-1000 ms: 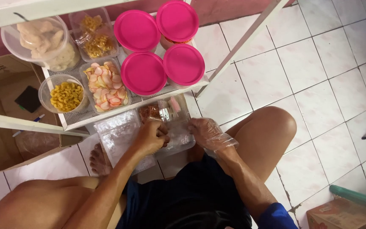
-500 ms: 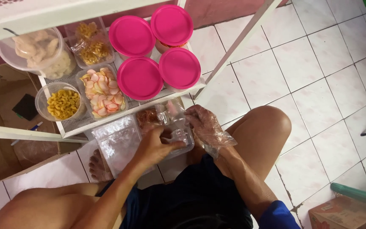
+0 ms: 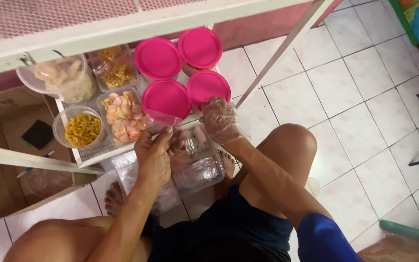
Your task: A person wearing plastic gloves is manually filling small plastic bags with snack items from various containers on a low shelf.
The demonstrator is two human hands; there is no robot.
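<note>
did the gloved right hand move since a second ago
Yes. The gloved right hand rose from the clear bag near the knees to the nearest pink lid on the rack.

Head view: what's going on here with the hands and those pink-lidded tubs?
A seated person works at a low white rack. The bare left hand holds up a small clear plastic bag. The right hand, in a thin clear glove, reaches to the edge of the nearest pink-lidded tub. Open tubs of yellow snacks and pink crackers sit on the rack; clear trays lie below by the feet.
</note>
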